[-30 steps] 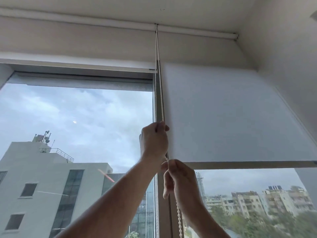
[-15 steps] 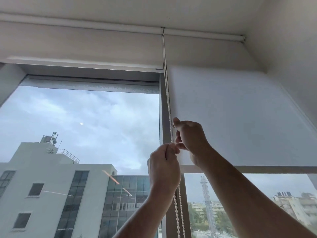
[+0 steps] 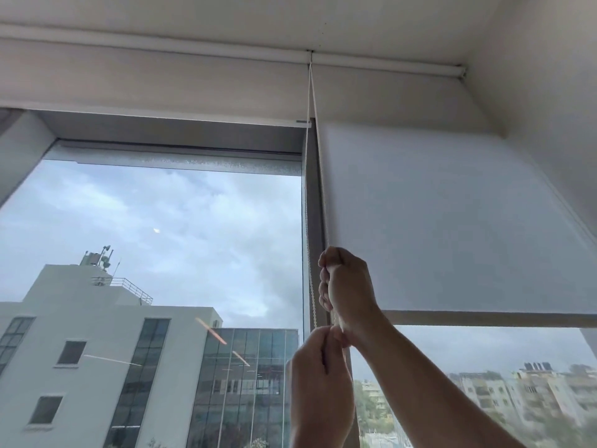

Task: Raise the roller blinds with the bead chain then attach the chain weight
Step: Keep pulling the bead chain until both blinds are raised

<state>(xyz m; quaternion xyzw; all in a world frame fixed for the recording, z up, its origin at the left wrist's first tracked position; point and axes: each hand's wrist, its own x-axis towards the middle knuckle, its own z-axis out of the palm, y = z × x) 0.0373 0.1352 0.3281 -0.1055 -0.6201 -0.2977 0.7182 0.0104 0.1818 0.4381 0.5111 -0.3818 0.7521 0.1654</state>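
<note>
1. the bead chain point(image 3: 312, 101) is a thin string of tiny pale round beads, running as two strands from the roller tube point(image 3: 387, 64) near the ceiling down along the grey window post point(image 3: 313, 195).
2. the right hand point(image 3: 347, 289) is clenched around the right strand of the chain, fist upright, in front of the post and level with the lower part of the right blind.
3. the left hand point(image 3: 318, 376) sits just below the right hand, touching it, its fingers pinched shut on the chain beside the post.
4. the right blind point(image 3: 452, 221), right of the post, is a flat, smooth, matte white sheet ending in a straight pale bottom bar point(image 3: 484, 318), which hangs partway down the pane.
5. the left blind point(image 3: 145, 82), left of the post, is rolled far higher, its edge close under the tube.
6. the tube is a long white cylinder with a small bracket point(image 3: 462, 72) at its right end.
7. left of the post, beyond the glass, stand a blocky white building point(image 3: 97, 334) and a gridded glass facade point(image 3: 245, 383) under grey cloud.
</note>
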